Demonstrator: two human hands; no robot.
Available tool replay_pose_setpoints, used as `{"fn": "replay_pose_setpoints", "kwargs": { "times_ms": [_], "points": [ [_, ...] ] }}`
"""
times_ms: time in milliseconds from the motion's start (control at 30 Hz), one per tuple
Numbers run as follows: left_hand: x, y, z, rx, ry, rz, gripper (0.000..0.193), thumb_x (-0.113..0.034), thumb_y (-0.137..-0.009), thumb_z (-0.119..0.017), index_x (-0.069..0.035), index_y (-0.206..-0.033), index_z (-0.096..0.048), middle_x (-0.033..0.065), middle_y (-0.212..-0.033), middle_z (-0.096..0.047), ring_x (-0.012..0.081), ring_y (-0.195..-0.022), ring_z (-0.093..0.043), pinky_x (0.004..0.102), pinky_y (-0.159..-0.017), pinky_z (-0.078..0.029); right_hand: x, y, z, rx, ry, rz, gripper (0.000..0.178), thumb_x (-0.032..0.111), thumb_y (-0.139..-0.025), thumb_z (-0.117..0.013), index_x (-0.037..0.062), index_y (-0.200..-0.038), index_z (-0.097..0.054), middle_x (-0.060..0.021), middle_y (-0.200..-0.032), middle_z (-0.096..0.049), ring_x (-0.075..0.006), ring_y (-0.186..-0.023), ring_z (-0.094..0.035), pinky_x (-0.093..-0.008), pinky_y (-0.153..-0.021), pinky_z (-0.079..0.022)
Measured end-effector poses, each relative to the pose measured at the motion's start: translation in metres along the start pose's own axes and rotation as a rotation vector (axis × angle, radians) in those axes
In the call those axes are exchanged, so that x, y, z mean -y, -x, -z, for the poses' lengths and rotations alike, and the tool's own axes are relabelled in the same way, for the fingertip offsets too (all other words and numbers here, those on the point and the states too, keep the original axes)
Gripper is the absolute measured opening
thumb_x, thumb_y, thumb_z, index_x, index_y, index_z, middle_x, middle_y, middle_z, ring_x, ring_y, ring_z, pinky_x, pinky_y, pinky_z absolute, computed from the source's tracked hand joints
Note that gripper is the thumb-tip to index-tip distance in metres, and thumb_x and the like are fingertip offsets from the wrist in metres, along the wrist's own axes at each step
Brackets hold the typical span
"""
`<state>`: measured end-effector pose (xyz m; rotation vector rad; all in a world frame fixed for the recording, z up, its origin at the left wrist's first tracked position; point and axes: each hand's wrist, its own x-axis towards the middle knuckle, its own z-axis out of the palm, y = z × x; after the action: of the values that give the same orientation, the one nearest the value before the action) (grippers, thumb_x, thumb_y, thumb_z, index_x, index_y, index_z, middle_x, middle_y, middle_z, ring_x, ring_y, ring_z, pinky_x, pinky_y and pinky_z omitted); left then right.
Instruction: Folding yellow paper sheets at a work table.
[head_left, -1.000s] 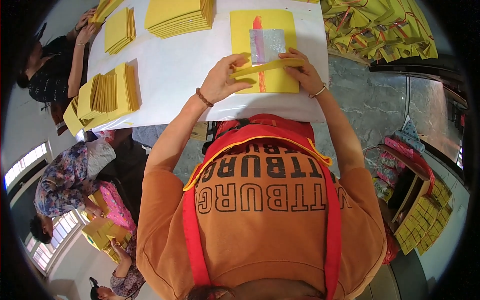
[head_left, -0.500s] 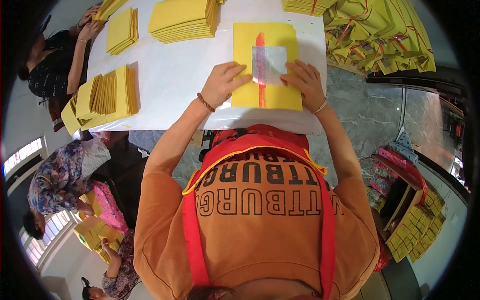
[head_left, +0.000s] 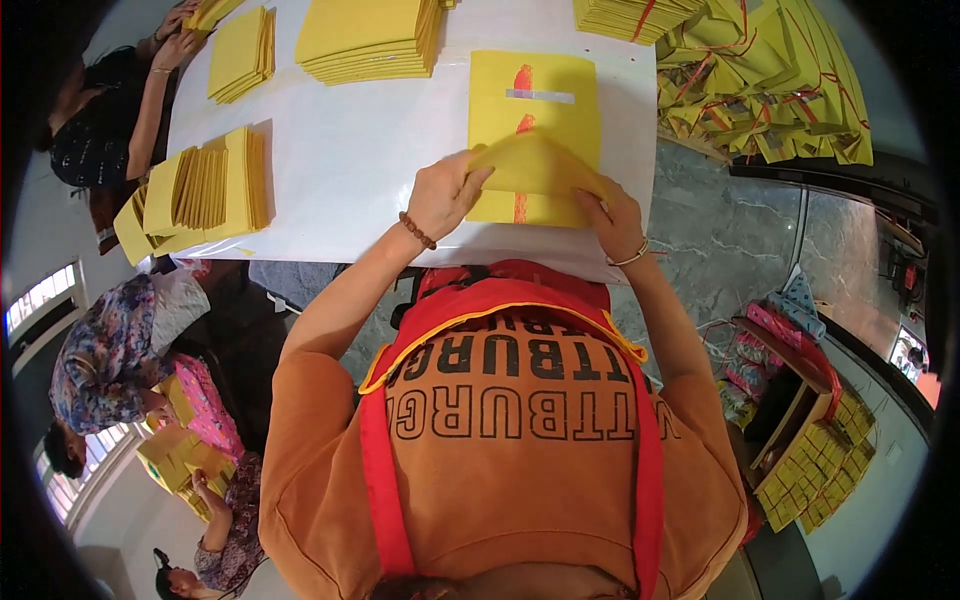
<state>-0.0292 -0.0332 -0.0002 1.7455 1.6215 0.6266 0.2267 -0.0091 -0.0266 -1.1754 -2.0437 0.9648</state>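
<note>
In front of me lies a yellow paper sheet (head_left: 490, 206) with an orange-red stripe down its middle. A thin strip of its silver patch (head_left: 540, 97) shows near the far end. Over it is a second yellow sheet (head_left: 535, 170), bent up in a curve on the near side and hiding the rest of the patch. My left hand (head_left: 447, 195) is closed on the left side of this bent sheet, thumb and fingers pinching it. On the right side, my right hand (head_left: 615, 215) pinches its corner. Whether the sheets are joined, I cannot tell.
Stacks of folded yellow paper stand at the back (head_left: 368, 40) and left (head_left: 205, 185) of the white table (head_left: 340, 150). Yellow bundles tied with red string (head_left: 770, 90) fill the far right. One person (head_left: 105, 120) works at the left edge; others sit behind on the left.
My hands have drawn slightly nearer to me and gone from lying flat to pinching. A yellow sheet now bends up between them and covers most of the silver patch.
</note>
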Motion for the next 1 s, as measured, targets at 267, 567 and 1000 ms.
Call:
{"fn": "replay_pose_setpoints", "kwargs": {
  "times_ms": [267, 567, 1000],
  "points": [
    [0.027, -0.027, -0.019, -0.069, 0.254, 0.217, 0.030, -0.031, -0.083, -0.054, -0.003, -0.091, -0.060, 0.0139, -0.061, -0.058, 0.0266, -0.055, -0.056, 0.0363, -0.052, -0.042, -0.004, -0.013, -0.015, -0.291, -0.239, -0.164, 0.036, 0.015, -0.081, -0.060, 0.0037, -0.115, -0.052, -0.0082, -0.072, -0.058, -0.0126, -0.059, -0.056, -0.0261, -0.051, -0.041],
    [0.020, -0.031, -0.020, -0.039, 0.438, 0.389, 0.026, -0.022, -0.080, -0.057, 0.001, -0.094, -0.059, 0.0106, -0.071, -0.063, 0.0190, -0.060, -0.058, 0.0307, -0.056, -0.044, 0.013, -0.021, -0.012, -0.329, -0.085, -0.287, 0.037, 0.013, -0.081, -0.060, 0.0084, -0.117, -0.052, -0.0047, -0.066, -0.051, -0.0112, -0.050, -0.041, -0.0249, -0.048, -0.035],
    [0.028, -0.033, -0.024, -0.017, 0.498, 0.460, 0.026, -0.022, -0.078, -0.059, 0.000, -0.090, -0.058, 0.0082, -0.071, -0.063, 0.0163, -0.061, -0.057, 0.0297, -0.057, -0.044, 0.001, -0.023, -0.018, -0.331, -0.139, -0.380, 0.016, 0.014, -0.081, -0.061, 0.0039, -0.094, -0.064, -0.0037, -0.066, -0.058, -0.0090, -0.053, -0.047, -0.0233, -0.051, -0.039]
  ]
}}
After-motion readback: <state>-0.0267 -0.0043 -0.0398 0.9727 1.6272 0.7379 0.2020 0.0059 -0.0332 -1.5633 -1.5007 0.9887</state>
